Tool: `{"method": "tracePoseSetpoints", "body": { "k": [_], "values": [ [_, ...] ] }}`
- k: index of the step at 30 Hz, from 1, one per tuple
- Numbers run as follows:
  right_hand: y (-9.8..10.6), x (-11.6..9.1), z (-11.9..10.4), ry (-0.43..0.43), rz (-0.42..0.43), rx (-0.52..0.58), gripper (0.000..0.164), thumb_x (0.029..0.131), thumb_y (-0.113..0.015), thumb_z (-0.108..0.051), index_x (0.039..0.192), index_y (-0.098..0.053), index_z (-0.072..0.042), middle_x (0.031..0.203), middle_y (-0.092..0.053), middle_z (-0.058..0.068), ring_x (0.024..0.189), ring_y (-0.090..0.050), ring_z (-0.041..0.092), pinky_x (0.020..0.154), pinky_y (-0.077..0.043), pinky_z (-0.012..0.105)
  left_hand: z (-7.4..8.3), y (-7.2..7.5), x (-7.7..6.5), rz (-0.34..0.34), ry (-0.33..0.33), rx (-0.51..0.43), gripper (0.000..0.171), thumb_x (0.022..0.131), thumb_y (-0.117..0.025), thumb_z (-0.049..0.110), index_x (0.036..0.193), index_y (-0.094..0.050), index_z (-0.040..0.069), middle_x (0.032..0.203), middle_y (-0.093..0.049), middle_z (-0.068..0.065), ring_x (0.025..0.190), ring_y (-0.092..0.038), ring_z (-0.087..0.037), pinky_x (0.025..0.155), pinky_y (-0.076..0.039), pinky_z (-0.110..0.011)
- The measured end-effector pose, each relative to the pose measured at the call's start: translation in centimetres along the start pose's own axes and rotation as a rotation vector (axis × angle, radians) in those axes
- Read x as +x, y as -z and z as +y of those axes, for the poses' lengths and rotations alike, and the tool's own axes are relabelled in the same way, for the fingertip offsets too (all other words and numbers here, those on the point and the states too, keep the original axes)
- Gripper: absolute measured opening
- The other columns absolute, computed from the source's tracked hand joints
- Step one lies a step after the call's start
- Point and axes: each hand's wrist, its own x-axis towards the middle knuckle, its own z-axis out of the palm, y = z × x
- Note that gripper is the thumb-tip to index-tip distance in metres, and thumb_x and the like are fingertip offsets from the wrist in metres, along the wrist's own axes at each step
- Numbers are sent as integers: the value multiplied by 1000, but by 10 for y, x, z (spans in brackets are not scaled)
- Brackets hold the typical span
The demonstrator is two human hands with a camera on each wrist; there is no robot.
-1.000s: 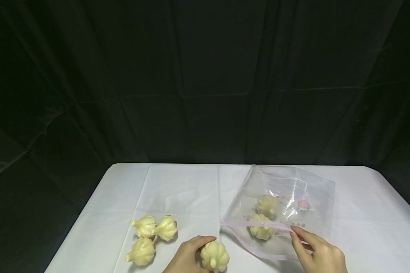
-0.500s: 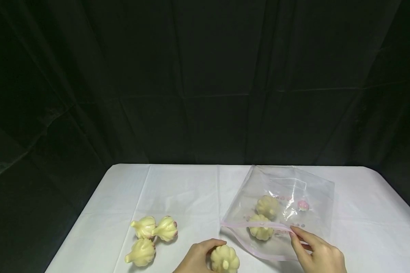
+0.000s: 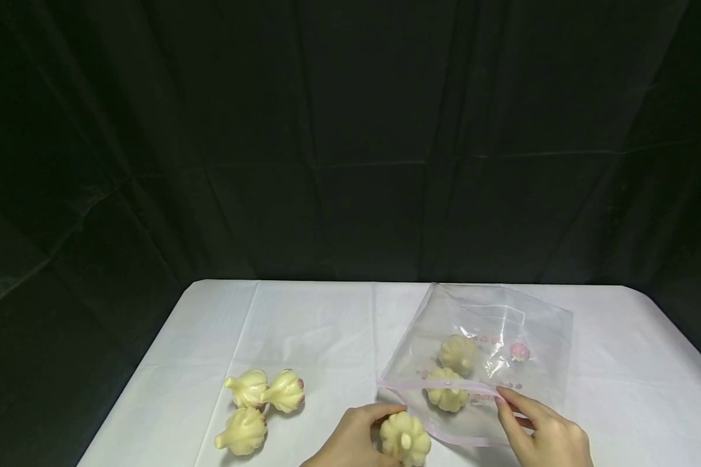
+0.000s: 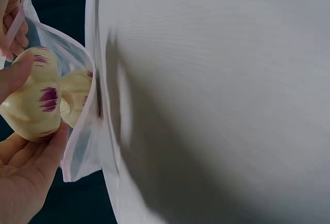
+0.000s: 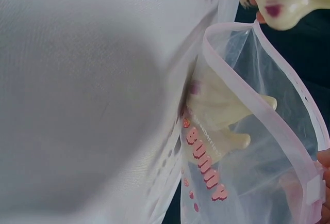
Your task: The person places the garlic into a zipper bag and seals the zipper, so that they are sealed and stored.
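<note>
My left hand (image 3: 359,438) grips a pale yellow garlic bulb (image 3: 405,439) with purple streaks, between thumb and fingers, just left of the bag's mouth. My right hand (image 3: 542,428) pinches the pink zip edge of a clear zip bag (image 3: 537,324) and lifts it, so the mouth gapes. Two garlic bulbs lie inside the bag, one garlic bulb (image 3: 458,353) behind the other. In the right wrist view, pink printed lettering (image 5: 206,164) shows on the bag's side. The held garlic bulb (image 4: 33,95) overlaps the bag mouth in the left wrist view.
Three more garlic bulbs sit grouped at the left: one garlic bulb (image 3: 242,431) in front, two behind it. A white cloth (image 3: 327,324) covers the table. A black curtain (image 3: 350,162) hangs beyond its far edge.
My left hand has moved right with the garlic bulb, closer to the bag's mouth. The right hand and the bag have stayed nearly still.
</note>
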Motion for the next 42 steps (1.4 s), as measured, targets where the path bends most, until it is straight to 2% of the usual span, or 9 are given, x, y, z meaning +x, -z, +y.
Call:
{"method": "tracePoseSetpoints", "body": {
  "k": [5,17,23,25,32,42],
  "values": [
    [0,0,-1,-6,-14,-11,15,70,-74,-3,84,-77,-2,75,-72,15,50,-64,4,44,-45,10,5,-6,9,4,-8,22,67,66,-85,-2,127,-58,-2,121,-65,-9,106,-62,-10,96,-49,-28],
    [2,2,-3,-14,-23,-24,16,69,-76,-2,85,-77,-2,76,-72,14,52,-65,7,47,-45,8,11,-25,23,31,37,-46,68,66,-85,-2,128,-59,0,126,-63,-9,110,-63,-18,94,-51,-34],
    [2,2,-3,-16,-23,-18,17,68,-77,-1,84,-77,-1,75,-72,16,50,-66,19,46,-45,8,13,-36,31,56,75,-94,66,64,-85,-5,125,-61,2,123,-65,-7,105,-64,-17,92,-52,-32],
    [2,2,-3,-13,-22,-21,16,68,-78,-2,84,-77,-1,75,-72,16,50,-66,18,46,-45,9,13,-38,34,64,85,-103,65,64,-85,-6,124,-62,2,121,-66,-6,103,-65,-16,91,-53,-31],
    [2,2,-2,1,-22,-18,13,71,-77,-4,84,-77,-1,74,-72,15,50,-65,18,44,-45,11,12,-42,40,78,116,-67,64,62,-87,-3,122,-64,3,116,-68,-4,98,-65,-13,88,-53,-26],
    [4,3,-5,-13,-37,-22,17,67,-77,1,84,-77,-1,76,-72,16,50,-65,22,44,-47,12,10,-43,46,71,108,-30,69,63,-88,-1,126,-60,1,123,-65,-11,103,-66,-20,87,-54,-27]
  ]
}}
